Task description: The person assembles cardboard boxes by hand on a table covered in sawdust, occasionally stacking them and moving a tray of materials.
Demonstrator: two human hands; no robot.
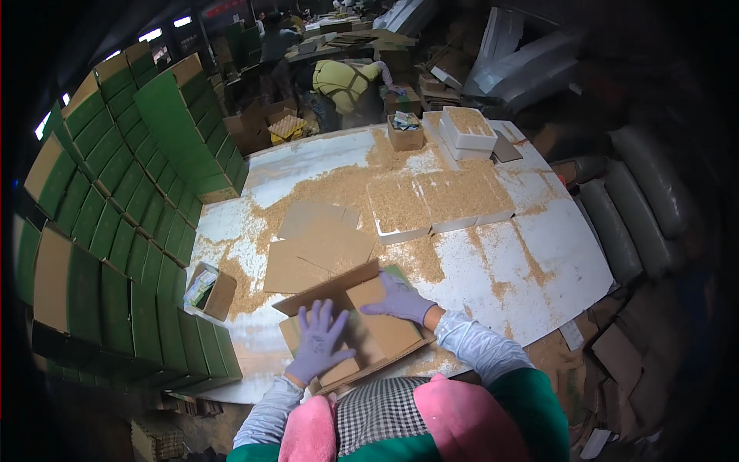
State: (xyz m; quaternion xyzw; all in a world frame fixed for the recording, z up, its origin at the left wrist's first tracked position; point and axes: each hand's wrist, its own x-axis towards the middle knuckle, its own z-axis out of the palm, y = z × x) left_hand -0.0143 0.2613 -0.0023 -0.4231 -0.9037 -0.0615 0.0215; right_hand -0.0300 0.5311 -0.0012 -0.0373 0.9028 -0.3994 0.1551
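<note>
The cardboard box (385, 329) stands on the table's (539, 308) near side. Left hand (317, 344): fingers spread over its left end. Right hand (403, 299): thumb and fingers apart, far right (ideally, press evenly, corners square).

Your white table (554, 262) is strewn with tan shavings (331, 191). At its near edge you have an open carton (392, 333), with cardboard sheets (317, 256) lying just beyond it. A small box (221, 297) stands on the left, a brown box (406, 140) on the far side. Toward the right sit white trays (406, 235) full of shavings in a row; white tubs (472, 143) stand stacked farther back.
</note>
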